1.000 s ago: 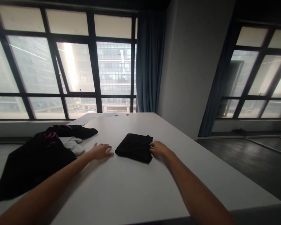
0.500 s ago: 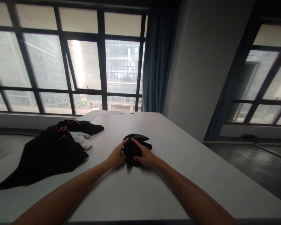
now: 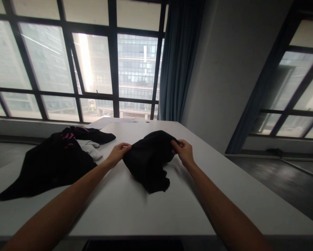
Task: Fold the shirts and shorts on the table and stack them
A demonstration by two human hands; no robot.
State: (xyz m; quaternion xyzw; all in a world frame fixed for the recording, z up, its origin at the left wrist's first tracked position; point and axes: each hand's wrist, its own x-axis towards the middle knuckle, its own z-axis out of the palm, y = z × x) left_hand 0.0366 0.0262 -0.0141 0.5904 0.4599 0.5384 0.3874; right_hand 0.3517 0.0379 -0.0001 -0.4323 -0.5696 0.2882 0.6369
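A black garment (image 3: 148, 160) hangs unfolded between my two hands just above the white table (image 3: 135, 212), its lower end resting on the tabletop. My left hand (image 3: 119, 152) pinches its left upper edge. My right hand (image 3: 184, 150) grips its right upper edge. Both arms reach forward from the near edge of the table.
A heap of dark clothes (image 3: 52, 162) with pink markings and a white piece (image 3: 90, 148) lies on the table's left side. Sheets of paper (image 3: 104, 122) lie at the far edge by the windows. A blue curtain (image 3: 175, 62) hangs behind, and the floor drops off at the right.
The folded black garment lay flat on the table with my hands beside it. My hands closed on it, then lifted and spread it apart so it hangs open.
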